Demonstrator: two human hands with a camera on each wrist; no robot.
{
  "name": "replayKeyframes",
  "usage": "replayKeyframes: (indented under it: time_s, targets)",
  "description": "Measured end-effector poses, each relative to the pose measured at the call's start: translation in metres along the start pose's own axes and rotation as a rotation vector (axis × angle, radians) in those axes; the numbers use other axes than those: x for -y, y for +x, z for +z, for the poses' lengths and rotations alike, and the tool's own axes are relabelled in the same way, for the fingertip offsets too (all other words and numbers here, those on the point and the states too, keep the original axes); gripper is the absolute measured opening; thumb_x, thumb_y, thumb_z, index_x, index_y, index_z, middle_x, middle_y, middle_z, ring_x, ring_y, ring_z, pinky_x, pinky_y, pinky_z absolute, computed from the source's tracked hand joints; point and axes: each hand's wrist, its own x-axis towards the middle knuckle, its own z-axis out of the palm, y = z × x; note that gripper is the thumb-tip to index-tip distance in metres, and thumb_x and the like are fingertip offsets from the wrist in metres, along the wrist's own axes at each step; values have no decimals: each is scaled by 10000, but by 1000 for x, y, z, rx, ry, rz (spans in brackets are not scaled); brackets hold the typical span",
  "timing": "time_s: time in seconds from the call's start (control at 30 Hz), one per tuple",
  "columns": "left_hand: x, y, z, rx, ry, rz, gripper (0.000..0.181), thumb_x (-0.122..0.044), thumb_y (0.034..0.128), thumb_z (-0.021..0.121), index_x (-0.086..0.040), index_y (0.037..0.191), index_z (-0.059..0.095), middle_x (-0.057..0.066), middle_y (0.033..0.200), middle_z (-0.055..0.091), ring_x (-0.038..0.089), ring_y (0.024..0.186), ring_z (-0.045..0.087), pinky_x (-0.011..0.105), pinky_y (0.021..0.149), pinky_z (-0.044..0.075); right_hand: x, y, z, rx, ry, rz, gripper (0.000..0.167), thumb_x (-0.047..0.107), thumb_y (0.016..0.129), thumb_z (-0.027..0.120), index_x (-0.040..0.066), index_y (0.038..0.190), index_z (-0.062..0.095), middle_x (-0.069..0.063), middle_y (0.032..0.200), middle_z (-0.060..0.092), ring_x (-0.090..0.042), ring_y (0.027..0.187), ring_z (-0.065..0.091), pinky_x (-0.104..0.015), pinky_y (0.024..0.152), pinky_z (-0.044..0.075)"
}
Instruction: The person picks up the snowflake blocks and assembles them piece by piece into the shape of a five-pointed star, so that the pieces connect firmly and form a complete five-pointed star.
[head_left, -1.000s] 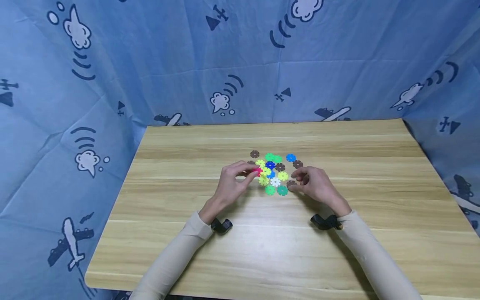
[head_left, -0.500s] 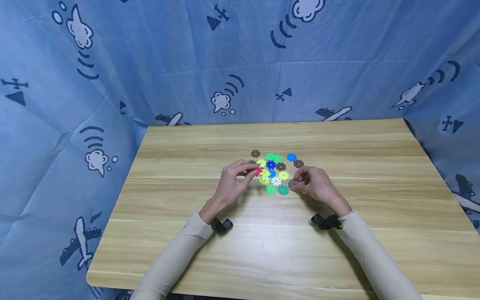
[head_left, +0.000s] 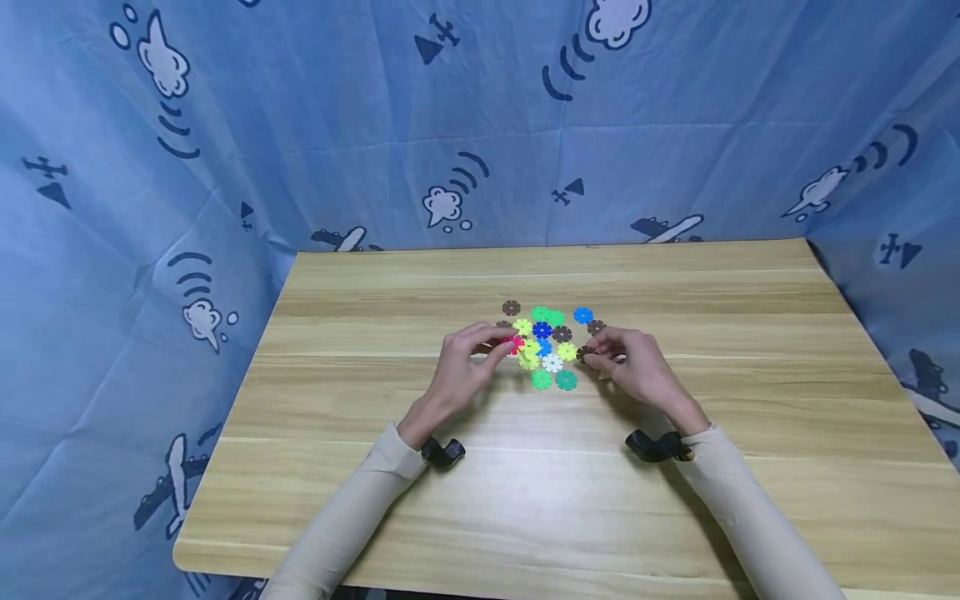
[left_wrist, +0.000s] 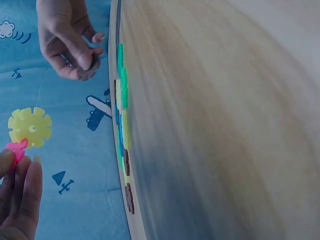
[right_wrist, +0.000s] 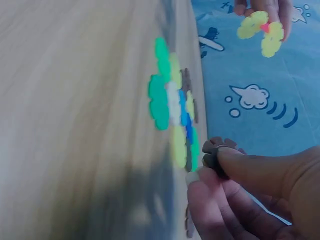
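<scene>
In the head view my left hand (head_left: 463, 362) pinches a pink notched plastic disc (head_left: 516, 344) between thumb and fingers. Two yellow discs (right_wrist: 271, 39) are joined to the pink one, as the right wrist view shows. My right hand (head_left: 636, 362) holds a brown notched disc (right_wrist: 215, 159) between thumb and fingertips, lifted above the table; whether a second brown piece is in the same grip I cannot tell. Between the hands lie loose discs of the same kind, among them a white one (head_left: 552, 362), a dark blue one (head_left: 542, 330) and a green one (head_left: 541, 379).
The discs lie on a wood-grain table (head_left: 480, 500). Several brown discs are among them, one (head_left: 511, 307) at the far left of the cluster. A light blue disc (head_left: 582, 315) lies at its back right. Behind the table hangs a blue patterned curtain (head_left: 480, 100).
My right hand has closed on the brown disc beside its fingertips and raised it slightly off the table. My left hand stays nearly still with the joined pink and yellow discs.
</scene>
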Motion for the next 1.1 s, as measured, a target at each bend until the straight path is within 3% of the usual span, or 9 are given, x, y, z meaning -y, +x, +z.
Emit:
replayKeyframes:
  time_s: [0.27, 0.5, 0.7, 0.8, 1.0, 1.1]
  targets:
    - [0, 0, -1, -8, -18, 3, 222, -110, 982, 720, -17, 1181, 750, 112, 1088, 786, 238, 963, 763, 387, 858, 672, 10, 2, -4, -51, 75, -16, 175, 121, 973, 739, 30, 1122, 732, -169, 1097, 762, -295, 974, 735, -148, 780, 580]
    - [-1, 1, 0, -1, -17, -12, 216, -99, 982, 716, -27, 1183, 749, 108, 1102, 786, 234, 984, 765, 330, 875, 669, 20, 1, -6, -37, 213, 24, 229, 186, 975, 753, 40, 1150, 726, -177, 1097, 768, -143, 900, 743, -236, 757, 649]
    - [2, 2, 0, 4, -11, -22, 235, -105, 984, 714, -18, 1201, 740, 126, 1136, 783, 241, 1001, 764, 293, 873, 663, 24, 2, -7, -27, 229, 17, 252, 208, 965, 769, 49, 1158, 731, -167, 1107, 776, -109, 907, 736, -180, 772, 616]
    - [6, 3, -4, 6, -7, -73, 244, -108, 986, 717, -23, 1213, 741, 118, 1130, 787, 231, 985, 764, 252, 849, 658, 22, 3, -6, -25, 220, 17, 247, 190, 960, 772, 51, 1160, 730, -162, 1101, 776, -116, 915, 726, -150, 793, 598]
    - [22, 3, -16, 42, 59, -286, 225, -98, 977, 727, -16, 1186, 751, 110, 1023, 790, 207, 895, 750, 226, 794, 651, 15, 2, -4, -21, 210, 31, 233, 184, 963, 767, 52, 1150, 727, -160, 1111, 762, -102, 917, 702, -135, 810, 585]
    - [30, 0, -22, 63, 98, -359, 211, -81, 964, 736, -7, 1160, 755, 131, 989, 788, 211, 858, 748, 249, 783, 651, 14, 1, -4, -19, 205, 38, 239, 195, 964, 767, 53, 1153, 726, -160, 1126, 761, -101, 923, 701, -138, 806, 585]
